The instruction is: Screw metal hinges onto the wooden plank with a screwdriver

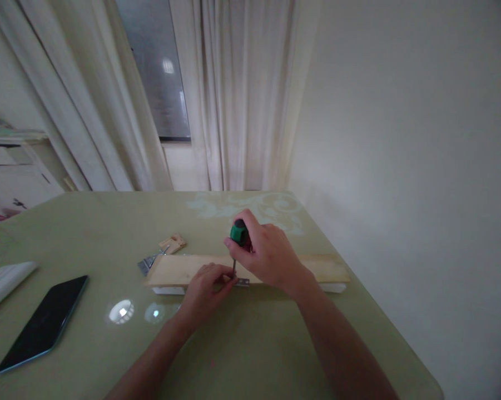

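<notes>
A screwdriver point(239, 232) with a green and black handle stands nearly upright, its shaft pointing down at the near edge of a wooden board point(170, 269). My right hand point(271, 253) is wrapped round its handle. My left hand point(208, 286) rests on the board's near edge, with thumb and fingertips pinched together at the screwdriver's tip. Whatever is between those fingertips is too small or hidden to make out. Just right of them a small metal hinge point(242, 282) lies along the board's edge, partly covered by my fingers. White blocks point(332, 287) show under the board.
Metal pieces point(147, 264) and a small wooden piece point(173, 243) lie by the board's left end. Further left are a dark tablet point(45, 322) and a white object point(6, 283). The green table point(108, 222) has its right edge near a wall point(400, 166).
</notes>
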The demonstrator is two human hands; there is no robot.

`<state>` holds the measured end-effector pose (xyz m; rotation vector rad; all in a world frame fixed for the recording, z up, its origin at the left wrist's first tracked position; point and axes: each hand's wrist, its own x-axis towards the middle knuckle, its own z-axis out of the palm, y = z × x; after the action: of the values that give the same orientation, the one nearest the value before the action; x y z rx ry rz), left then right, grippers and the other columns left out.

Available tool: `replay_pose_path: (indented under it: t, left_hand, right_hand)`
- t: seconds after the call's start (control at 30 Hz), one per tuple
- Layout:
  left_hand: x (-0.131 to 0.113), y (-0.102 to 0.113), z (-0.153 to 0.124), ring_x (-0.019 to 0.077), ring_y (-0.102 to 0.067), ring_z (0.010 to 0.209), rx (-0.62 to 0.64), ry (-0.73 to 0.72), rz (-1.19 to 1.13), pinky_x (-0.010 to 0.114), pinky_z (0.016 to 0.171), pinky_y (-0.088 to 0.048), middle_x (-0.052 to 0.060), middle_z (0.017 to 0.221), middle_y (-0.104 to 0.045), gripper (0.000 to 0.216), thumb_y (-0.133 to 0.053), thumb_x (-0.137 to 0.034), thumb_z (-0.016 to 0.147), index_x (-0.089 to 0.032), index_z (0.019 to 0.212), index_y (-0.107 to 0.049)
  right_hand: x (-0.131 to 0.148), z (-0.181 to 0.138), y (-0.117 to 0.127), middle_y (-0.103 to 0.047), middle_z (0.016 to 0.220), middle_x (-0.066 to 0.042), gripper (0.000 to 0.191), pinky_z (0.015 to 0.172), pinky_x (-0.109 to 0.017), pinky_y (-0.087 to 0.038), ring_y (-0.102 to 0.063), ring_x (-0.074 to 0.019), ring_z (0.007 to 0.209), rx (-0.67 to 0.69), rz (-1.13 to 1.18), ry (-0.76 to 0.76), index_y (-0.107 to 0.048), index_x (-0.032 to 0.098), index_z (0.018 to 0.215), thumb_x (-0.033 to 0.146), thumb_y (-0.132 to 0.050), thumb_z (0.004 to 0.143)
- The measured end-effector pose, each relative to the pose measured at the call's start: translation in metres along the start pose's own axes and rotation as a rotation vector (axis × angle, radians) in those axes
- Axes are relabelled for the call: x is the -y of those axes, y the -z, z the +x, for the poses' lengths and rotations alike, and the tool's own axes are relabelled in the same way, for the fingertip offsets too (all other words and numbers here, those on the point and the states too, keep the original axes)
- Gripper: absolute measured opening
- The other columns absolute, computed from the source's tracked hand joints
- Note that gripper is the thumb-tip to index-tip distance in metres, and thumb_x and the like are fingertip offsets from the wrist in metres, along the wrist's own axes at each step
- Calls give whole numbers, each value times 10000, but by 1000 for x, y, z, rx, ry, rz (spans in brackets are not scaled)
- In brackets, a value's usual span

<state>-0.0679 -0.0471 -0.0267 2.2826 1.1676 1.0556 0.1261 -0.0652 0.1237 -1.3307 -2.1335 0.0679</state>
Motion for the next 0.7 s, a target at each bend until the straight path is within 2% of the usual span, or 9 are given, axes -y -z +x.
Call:
replay_pose_path:
  t: [0.37, 0.53, 0.7]
  left_hand:
    - [-5, 1, 2, 194, -619, 761, 9, -23, 44, 324, 741, -457, 14, 779, -683, 162, -613, -357, 982, -221, 922, -679]
    - [-8, 2, 2, 199, -627, 772, -6, -31, 53, 320, 741, -461, 10, 791, -681, 140, -618, -345, 978, -228, 930, -677]
    - [-8, 2, 1, 195, -623, 771, -5, -37, 66, 316, 737, -456, 13, 815, -686, 131, -600, -324, 982, -223, 933, -667]
  right_hand:
    - [-2, 3, -1, -644, 735, 24, 298, 595, -263, -276, -607, -180, 645, -20, 1, -23, -537, 240, 1185, 451, -583, 979]
    - [1, 2, 2, -612, 715, 43, 263, 591, -261, -283, -579, -166, 618, 10, 28, -4, -532, 256, 1144, 372, -608, 920]
    - [2, -2, 6, -638, 756, 44, 370, 608, -263, -315, -571, -157, 613, 44, 69, 9, -480, 255, 1215, 295, -594, 865]
